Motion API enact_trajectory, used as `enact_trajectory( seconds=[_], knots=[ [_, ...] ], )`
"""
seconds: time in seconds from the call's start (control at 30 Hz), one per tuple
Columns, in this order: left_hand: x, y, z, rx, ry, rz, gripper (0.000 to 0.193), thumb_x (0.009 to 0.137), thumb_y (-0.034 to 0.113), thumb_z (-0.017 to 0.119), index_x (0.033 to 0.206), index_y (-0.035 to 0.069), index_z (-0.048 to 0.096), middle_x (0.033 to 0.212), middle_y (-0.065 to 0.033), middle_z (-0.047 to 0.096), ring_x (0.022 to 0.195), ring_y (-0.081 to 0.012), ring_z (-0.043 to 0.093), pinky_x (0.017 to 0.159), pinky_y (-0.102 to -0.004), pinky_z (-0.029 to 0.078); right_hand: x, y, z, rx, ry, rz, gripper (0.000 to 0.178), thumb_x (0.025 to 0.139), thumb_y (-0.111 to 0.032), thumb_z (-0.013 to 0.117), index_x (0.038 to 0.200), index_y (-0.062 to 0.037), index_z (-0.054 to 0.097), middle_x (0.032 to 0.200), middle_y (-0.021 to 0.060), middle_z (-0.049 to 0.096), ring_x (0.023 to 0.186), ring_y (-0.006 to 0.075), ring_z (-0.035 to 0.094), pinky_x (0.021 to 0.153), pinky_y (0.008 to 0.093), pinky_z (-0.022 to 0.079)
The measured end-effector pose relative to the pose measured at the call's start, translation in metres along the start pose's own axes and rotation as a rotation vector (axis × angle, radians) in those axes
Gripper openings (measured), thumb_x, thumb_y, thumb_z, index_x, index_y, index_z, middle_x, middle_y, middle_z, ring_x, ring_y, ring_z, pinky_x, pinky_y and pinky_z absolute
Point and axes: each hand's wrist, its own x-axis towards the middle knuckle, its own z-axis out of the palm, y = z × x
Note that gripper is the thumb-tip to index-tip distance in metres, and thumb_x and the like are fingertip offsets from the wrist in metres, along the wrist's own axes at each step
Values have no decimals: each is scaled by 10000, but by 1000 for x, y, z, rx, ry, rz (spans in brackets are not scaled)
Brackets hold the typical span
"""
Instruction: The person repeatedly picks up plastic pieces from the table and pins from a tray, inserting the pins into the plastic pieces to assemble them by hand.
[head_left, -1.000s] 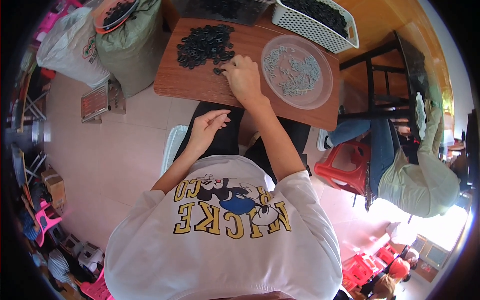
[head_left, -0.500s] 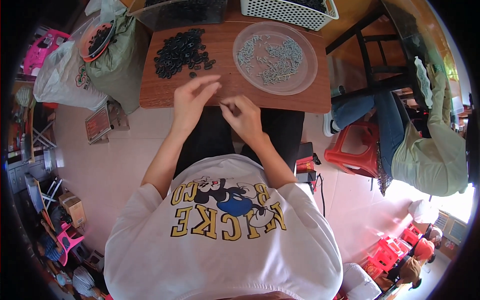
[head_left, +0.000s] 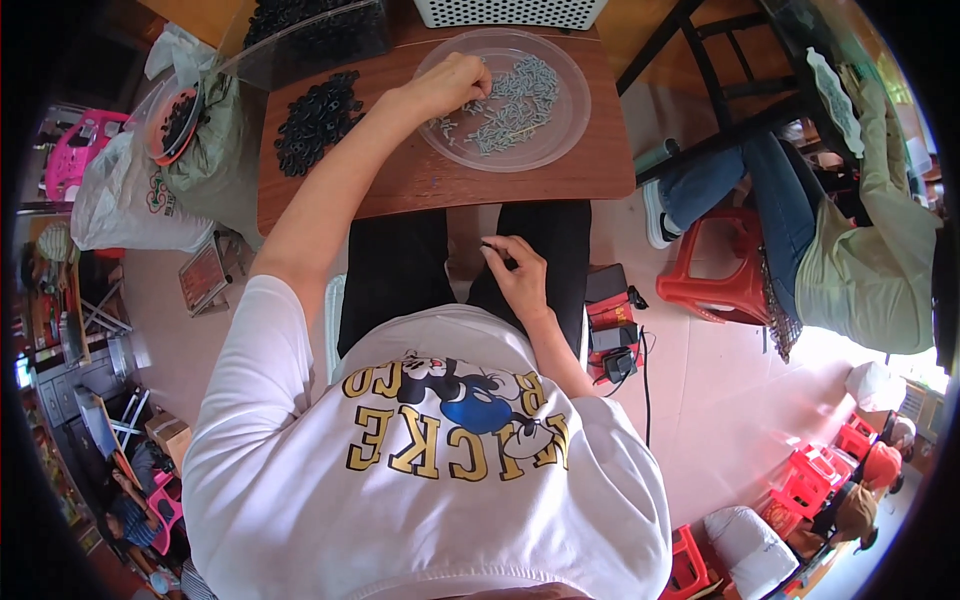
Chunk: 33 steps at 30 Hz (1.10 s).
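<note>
My left hand (head_left: 452, 86) reaches across the wooden table to a round clear plastic tray (head_left: 575, 125) of small silver screws (head_left: 515, 108). Its fingers are curled together at the left edge of the screw pile; what they pinch, if anything, is hidden. In front of the table edge, over my right thigh, my right hand (head_left: 520, 280) is closed with thumb and forefinger pinching a small black plastic piece (head_left: 488, 246). A heap of similar small black plastic pieces (head_left: 318, 122) lies on the table left of the tray, partly behind my left forearm.
Behind the heap stands a clear bin (head_left: 330, 45) of black pieces; a white perforated basket (head_left: 510, 12) sits at the back. Sacks (head_left: 215, 165) stand left of the table (head_left: 500, 190). At right, a person in jeans sits on a red stool (head_left: 700, 285) beside a black frame (head_left: 700, 70).
My left hand has moved forward from the table's front edge to the screws in the tray. My right hand has drawn back off the edge, above my thigh. The view has shifted slightly.
</note>
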Motion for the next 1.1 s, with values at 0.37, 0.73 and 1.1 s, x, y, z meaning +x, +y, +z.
enact_trajectory(
  seconds=[0.37,0.73,1.1],
  knots=[
    [2,-9,16,107,11,94,117,786,29,604,891,-7,638,815,-181,643,765,-325,626,690,-387,493,2,0,-1,16,-75,5,162,774,-24,662,935,-32,664,749,59,595,643,113,541,610,221,444],
    [-74,28,-11,-1331,204,-251,131,860,43,589,974,-16,615,870,-71,631,738,-73,587,634,-192,490,23,-47,-17,625,-58,242,132,827,8,605,952,4,646,844,45,627,719,77,546,668,199,434],
    [-169,71,21,-1888,357,-351,151,853,41,601,994,-6,628,921,-92,655,741,-111,617,669,-215,515,66,-110,6,779,-37,264,204,822,-14,631,1019,39,636,865,105,672,723,104,605,681,213,481]
  ],
)
